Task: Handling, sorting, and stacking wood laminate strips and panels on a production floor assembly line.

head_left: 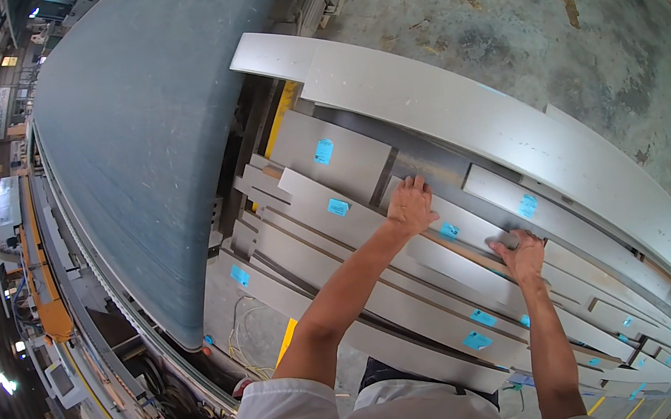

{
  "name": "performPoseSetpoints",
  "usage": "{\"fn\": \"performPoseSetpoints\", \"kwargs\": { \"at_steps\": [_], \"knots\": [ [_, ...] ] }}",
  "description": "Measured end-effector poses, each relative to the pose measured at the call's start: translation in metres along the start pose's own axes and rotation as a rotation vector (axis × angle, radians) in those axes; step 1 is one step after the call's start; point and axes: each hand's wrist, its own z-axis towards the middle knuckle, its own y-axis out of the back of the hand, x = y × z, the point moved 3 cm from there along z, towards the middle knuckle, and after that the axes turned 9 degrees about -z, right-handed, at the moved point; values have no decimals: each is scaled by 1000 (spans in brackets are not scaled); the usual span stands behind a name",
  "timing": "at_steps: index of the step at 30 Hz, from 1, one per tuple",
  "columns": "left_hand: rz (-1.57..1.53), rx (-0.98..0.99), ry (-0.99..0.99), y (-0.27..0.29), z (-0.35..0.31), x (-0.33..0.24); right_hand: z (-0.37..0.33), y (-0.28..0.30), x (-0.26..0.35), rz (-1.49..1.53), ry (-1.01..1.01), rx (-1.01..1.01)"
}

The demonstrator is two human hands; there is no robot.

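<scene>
Both hands are on a narrow grey-white panel [471, 231] that lies in a stack of similar boards. My left hand [412, 205] grips its left part, with the fingers curled over the far edge. Farther right, my right hand [522, 254] holds the same panel, its thumb on the near side and its fingers bent over the far edge. A blue label [449, 230] sits on the panel between the hands. Beyond it is a shorter board with another blue label [527, 206]. A wide grey panel [340, 155] lies left of my left hand.
A long pale board [460, 104] runs along the far side of the stack. To the left is a large grey-green belt [150, 107], with a motor [311, 2] behind it. An orange machine part [46, 284] stands at far left. Concrete floor [498, 13] lies beyond the stack.
</scene>
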Motion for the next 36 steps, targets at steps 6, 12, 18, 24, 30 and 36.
{"fn": "performPoseSetpoints", "kwargs": {
  "at_steps": [6,12,18,24,30,36],
  "knots": [
    [-120,-228,64,14,4,36,-5,-15,0,-37,-26,-39],
    [-223,-49,569,-22,-9,61,-2,-15,3,-280,-238,139],
    [-379,-241,784,-17,-1,49,8,-9,6,-111,-498,246],
    [-403,-292,749,-7,-5,48,3,-5,5,-6,-463,125],
    [-429,-318,749,0,-7,47,0,1,2,97,-487,19],
    [-410,-378,720,16,-11,34,-6,-7,-13,292,-467,-26]
  ]
}}
